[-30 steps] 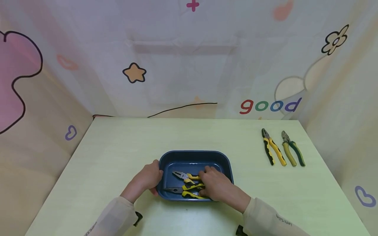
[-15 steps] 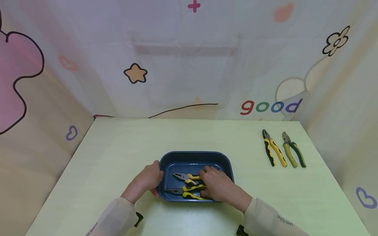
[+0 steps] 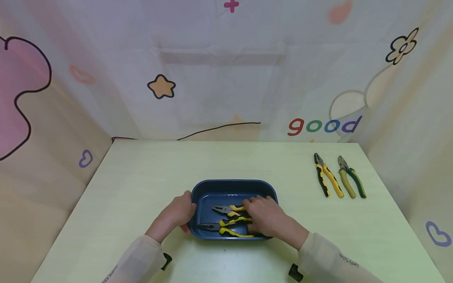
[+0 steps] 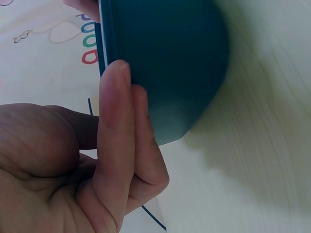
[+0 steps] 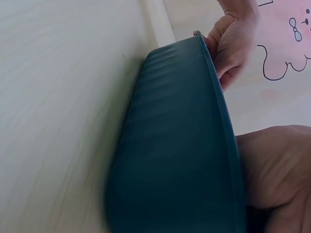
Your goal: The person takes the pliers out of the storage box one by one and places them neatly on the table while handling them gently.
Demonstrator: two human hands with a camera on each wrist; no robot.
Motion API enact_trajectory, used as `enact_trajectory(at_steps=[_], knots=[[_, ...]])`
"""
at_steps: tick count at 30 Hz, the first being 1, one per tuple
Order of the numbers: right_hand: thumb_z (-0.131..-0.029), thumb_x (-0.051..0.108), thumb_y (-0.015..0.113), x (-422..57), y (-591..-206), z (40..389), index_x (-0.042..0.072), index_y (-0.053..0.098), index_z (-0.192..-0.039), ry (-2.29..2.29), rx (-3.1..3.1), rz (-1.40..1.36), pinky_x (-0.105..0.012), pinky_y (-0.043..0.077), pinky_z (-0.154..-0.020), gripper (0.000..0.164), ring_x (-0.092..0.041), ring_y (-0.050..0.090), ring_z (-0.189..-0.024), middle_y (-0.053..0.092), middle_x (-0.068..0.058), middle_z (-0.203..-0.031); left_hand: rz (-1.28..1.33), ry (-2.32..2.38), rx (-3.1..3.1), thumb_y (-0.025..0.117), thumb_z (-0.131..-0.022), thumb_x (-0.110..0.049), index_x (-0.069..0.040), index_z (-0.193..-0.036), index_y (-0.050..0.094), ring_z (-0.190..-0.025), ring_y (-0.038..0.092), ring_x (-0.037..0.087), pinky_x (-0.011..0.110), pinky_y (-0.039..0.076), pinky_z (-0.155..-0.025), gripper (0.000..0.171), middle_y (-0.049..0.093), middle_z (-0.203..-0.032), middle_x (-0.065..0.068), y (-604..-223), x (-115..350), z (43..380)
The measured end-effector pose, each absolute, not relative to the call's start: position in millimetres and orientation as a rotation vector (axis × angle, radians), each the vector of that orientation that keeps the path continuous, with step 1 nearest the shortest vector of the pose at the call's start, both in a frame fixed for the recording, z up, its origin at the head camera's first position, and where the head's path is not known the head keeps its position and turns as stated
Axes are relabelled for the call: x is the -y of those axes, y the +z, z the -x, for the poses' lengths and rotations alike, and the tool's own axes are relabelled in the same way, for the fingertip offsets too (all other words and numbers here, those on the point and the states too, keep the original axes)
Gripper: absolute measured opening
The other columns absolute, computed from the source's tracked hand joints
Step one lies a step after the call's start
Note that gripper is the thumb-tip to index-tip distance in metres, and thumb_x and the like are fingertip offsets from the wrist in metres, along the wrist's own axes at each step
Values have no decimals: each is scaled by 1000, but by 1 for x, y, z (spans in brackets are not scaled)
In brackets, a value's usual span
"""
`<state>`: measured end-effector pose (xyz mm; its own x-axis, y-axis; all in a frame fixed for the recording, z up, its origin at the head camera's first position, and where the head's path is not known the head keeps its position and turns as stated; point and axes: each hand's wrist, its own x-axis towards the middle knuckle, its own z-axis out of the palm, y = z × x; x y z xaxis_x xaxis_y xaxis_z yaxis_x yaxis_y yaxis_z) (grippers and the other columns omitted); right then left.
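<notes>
A dark blue rectangular tray (image 3: pixel 230 187) rests on the pale table. My left hand (image 3: pixel 179 210) holds its left end; in the left wrist view, fingers (image 4: pixel 115 111) lie along the outside, at the rim. Inside lie combination pliers (image 3: pixel 222 209) and, nearer me, needle-nose pliers (image 3: pixel 210 226), both yellow and black, jaws pointing left. My right hand (image 3: pixel 267 215) reaches into the tray's right side and grips the handle ends of the combination pliers, hiding them. It also overlaps the needle-nose handles. The right wrist view shows mainly the tray's outer wall (image 5: pixel 170 131).
At the table's right back lie yellow-and-black pliers (image 3: pixel 328 175) and, beside them, green-handled pliers (image 3: pixel 351 177), jaws facing away. A printed curtain (image 3: pixel 219 86) surrounds the light green table (image 3: pixel 141 173) at back and sides.
My right hand has shifted a little to the right inside the tray, and the combination pliers have slid right with it. The left hand and tray stay about where they were.
</notes>
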<state>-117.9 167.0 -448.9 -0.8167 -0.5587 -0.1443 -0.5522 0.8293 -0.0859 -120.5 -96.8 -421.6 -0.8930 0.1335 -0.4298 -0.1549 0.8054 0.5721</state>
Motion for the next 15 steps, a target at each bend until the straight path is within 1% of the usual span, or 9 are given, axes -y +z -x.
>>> enact_trajectory(at_steps=[3, 7, 12, 15], knots=[[-81, 29, 87, -169, -447, 119, 7, 67, -115, -75, -2841, 887, -39, 51, -68, 45, -22, 61, -83, 66, -6, -94, 16, 858, -2529, 45, -109, -8, 12, -133, 41, -49, 69, 24, 39, 58, -77, 32, 62, -93, 28, -422, 97, 121], [-81, 25, 88, -170, -442, 121, 6, 67, -119, -104, -2844, 896, -38, 53, -73, 47, -23, 58, -85, 64, -8, -97, 21, 856, -2525, 46, -109, -9, 13, -134, 40, -49, 69, 25, 39, 59, -79, 33, 62, -97, 31, -421, 97, 121], [-81, 21, 86, -171, -435, 123, 6, 67, -123, -125, -2843, 913, -40, 51, -76, 49, -24, 55, -86, 62, -8, -98, 34, 853, -2520, 45, -109, -9, 12, -136, 40, -49, 69, 24, 39, 59, -78, 34, 62, -99, 32, -421, 97, 121], [-81, 20, 85, -172, -434, 124, 6, 67, -123, -105, -2843, 931, -39, 49, -75, 48, -23, 54, -85, 61, -8, -97, 35, 855, -2520, 46, -109, -9, 12, -135, 40, -48, 69, 24, 39, 59, -77, 34, 62, -99, 32, -421, 97, 121]])
